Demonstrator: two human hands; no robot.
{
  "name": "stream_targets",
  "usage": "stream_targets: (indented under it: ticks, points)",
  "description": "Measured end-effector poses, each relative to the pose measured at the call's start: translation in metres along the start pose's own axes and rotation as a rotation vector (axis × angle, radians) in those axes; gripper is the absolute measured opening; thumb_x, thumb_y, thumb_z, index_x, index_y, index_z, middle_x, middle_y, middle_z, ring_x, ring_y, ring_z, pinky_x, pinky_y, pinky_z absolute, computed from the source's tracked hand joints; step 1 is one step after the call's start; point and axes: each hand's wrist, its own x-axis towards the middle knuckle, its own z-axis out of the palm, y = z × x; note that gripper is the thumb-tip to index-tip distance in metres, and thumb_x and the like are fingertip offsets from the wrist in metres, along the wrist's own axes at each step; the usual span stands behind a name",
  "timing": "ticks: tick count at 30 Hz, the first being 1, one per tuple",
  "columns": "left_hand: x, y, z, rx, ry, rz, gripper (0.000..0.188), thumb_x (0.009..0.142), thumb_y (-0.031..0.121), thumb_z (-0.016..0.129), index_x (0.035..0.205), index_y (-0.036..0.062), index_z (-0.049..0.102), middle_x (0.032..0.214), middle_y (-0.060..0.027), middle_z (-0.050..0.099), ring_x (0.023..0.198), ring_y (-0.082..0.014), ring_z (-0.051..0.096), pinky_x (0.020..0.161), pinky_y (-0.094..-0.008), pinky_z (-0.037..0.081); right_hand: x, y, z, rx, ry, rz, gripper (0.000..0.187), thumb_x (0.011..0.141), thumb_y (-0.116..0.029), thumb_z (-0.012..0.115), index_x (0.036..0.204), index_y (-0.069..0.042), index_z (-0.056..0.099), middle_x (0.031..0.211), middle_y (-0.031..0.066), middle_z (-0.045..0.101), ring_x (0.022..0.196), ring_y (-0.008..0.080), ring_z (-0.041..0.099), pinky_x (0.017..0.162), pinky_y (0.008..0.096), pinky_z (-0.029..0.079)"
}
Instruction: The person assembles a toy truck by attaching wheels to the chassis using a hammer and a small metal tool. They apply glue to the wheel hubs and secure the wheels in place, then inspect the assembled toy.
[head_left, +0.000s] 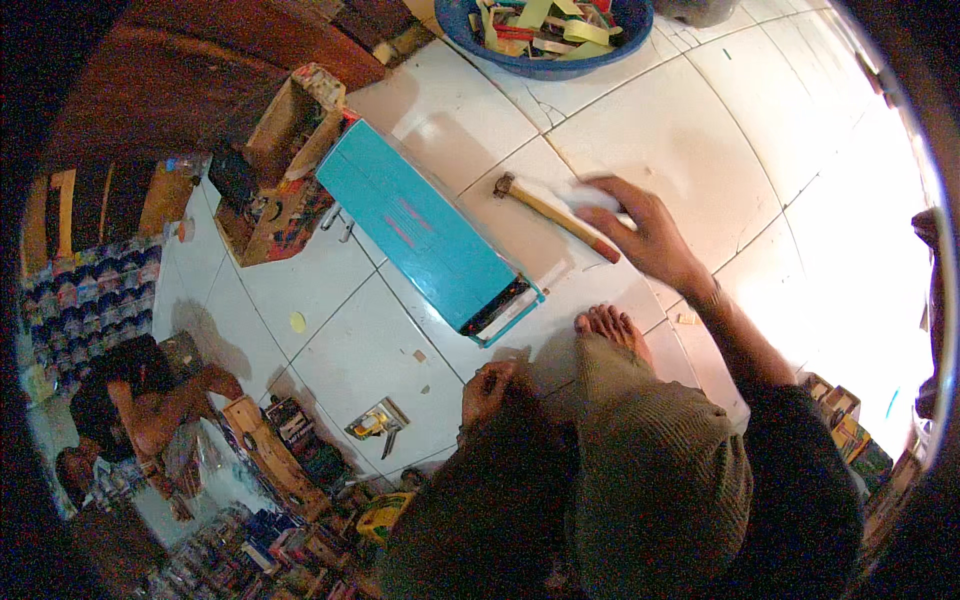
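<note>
Right hand [655, 238] parts its fingers near a wooden-handled hammer [556, 220]; left hand [487, 393] curls beside a turquoise box [425, 235], both grasps indeterminable.

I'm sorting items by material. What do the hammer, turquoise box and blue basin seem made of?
Hammer: handle probably wood, tan with a reddish end; its dark head looks like metal.
Turquoise box: smooth, slightly glossy; painted metal or coated board, I can't tell.
Blue basin: likely plastic, judging by its evenly coloured, rounded rim.
</note>
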Motion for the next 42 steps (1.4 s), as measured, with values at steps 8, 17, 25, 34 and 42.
stream_targets:
  ticks: [8,17,25,34,42]
  points:
    - [0.010,-0.016,0.014,-0.114,0.024,0.199,0.020,0.098,0.022,0.063,0.102,0.0021,0.067,0.084,-0.0034,0.067,0.075,-0.0125,0.060,0.073,-0.0286,0.049,-0.083,-0.009,0.003,0.231,0.208,0.267,0.023,0.087,-0.015,0.073,0.104,0.000,0.067,0.089,0.0088,0.072,0.080,0.0125,0.067,0.068,0.0291,0.054]
    - [0.015,-0.016,0.010,-0.203,0.053,-0.121,0.021,0.098,0.024,0.063,0.101,0.0036,0.067,0.080,-0.0024,0.065,0.072,-0.0102,0.058,0.064,-0.0278,0.048,-0.070,-0.008,0.007,-0.025,0.085,0.140,0.029,0.094,-0.019,0.064,0.115,-0.001,0.054,0.083,0.0185,0.070,0.064,0.0288,0.070,0.061,0.0382,0.056]
    - [0.019,-0.025,0.006,-0.549,0.067,-0.276,0.022,0.097,0.022,0.064,0.101,0.0012,0.066,0.091,-0.0067,0.065,0.069,-0.0090,0.054,0.060,-0.0265,0.047,-0.055,-0.011,0.015,-0.042,-0.023,0.141,0.028,0.094,-0.023,0.065,0.107,-0.002,0.054,0.079,0.0199,0.065,0.067,0.0356,0.067,0.060,0.0436,0.053]
    - [0.020,-0.021,0.008,-0.534,0.075,-0.222,0.018,0.096,0.021,0.066,0.092,0.0035,0.064,0.095,-0.0061,0.066,0.068,-0.0091,0.053,0.059,-0.0241,0.046,-0.046,-0.009,0.022,-0.101,-0.014,0.041,0.022,0.094,-0.018,0.063,0.107,-0.003,0.053,0.067,0.0127,0.064,0.055,0.0268,0.067,0.052,0.0359,0.051]
    - [0.019,-0.007,0.011,-0.380,0.107,-0.175,0.022,0.095,0.024,0.068,0.091,0.0032,0.063,0.078,-0.0037,0.063,0.061,-0.0093,0.052,0.057,-0.0254,0.045,-0.038,-0.009,0.027,-0.129,0.000,-0.030,0.021,0.094,-0.019,0.063,0.106,-0.004,0.054,0.065,0.0117,0.064,0.055,0.0268,0.068,0.051,0.0365,0.052]
